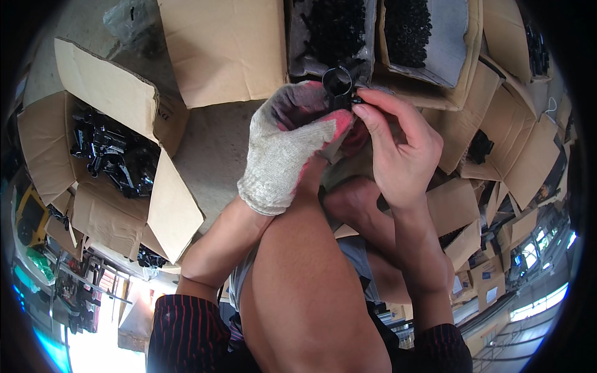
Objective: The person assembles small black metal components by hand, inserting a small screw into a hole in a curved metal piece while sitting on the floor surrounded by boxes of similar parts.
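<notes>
My left hand [289, 140], in a grey knit glove with red and dark fingertips, is closed round a black plastic part with a round ring [337, 81] at its top. The ring's opening faces up toward me. My bare right hand [398, 140] pinches a small black piece [357, 99] between thumb and forefinger, against the right side of the ringed part. Most of that piece is hidden by my fingertips. Just beyond both hands, a lined carton holds long black parts [333, 31], and the carton beside it holds many small black pieces [407, 31].
On the left stands an open carton [118, 214] filled with glossy black plastic parts. More open cartons [510, 133] crowd the right side, one with a black part inside. A raised cardboard flap [224, 53] stands at the back. My bare knee and legs are below my hands.
</notes>
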Demonstrator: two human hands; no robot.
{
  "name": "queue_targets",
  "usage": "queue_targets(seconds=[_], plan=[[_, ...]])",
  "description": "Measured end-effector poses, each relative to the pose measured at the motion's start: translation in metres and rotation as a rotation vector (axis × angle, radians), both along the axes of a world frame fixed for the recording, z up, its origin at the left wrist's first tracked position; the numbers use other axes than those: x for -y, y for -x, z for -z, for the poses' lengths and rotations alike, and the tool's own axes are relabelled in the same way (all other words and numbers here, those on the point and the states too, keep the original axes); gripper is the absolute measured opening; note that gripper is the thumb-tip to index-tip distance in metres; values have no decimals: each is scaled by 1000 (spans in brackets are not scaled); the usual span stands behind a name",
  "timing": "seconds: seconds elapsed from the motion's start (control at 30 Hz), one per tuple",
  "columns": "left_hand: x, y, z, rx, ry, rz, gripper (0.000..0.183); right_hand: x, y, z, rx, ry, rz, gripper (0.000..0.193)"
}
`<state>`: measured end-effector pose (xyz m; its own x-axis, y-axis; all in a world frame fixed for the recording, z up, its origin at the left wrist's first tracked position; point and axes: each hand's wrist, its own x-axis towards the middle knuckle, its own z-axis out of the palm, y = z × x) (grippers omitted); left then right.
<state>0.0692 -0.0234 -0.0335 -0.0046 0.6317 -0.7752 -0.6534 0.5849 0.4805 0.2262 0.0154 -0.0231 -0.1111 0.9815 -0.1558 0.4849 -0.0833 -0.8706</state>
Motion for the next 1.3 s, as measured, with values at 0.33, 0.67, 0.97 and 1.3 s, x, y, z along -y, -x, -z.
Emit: queue_targets(seconds=[0.33, 0.67, 0.97, 1.3], plan=[[1, 1, 1, -15, 1, 15, 45, -3, 0, -3, 48, 43, -5, 16], [2, 1, 2, -25, 1, 24, 45, -1, -2, 0, 15, 5, -2, 17], [0, 0, 1, -9, 8, 11, 43, -4, -2, -3, 48, -25, -37, 18], [0, 2, 1, -22, 2, 35, 42, -6, -3, -6, 79, 16, -56, 16]])
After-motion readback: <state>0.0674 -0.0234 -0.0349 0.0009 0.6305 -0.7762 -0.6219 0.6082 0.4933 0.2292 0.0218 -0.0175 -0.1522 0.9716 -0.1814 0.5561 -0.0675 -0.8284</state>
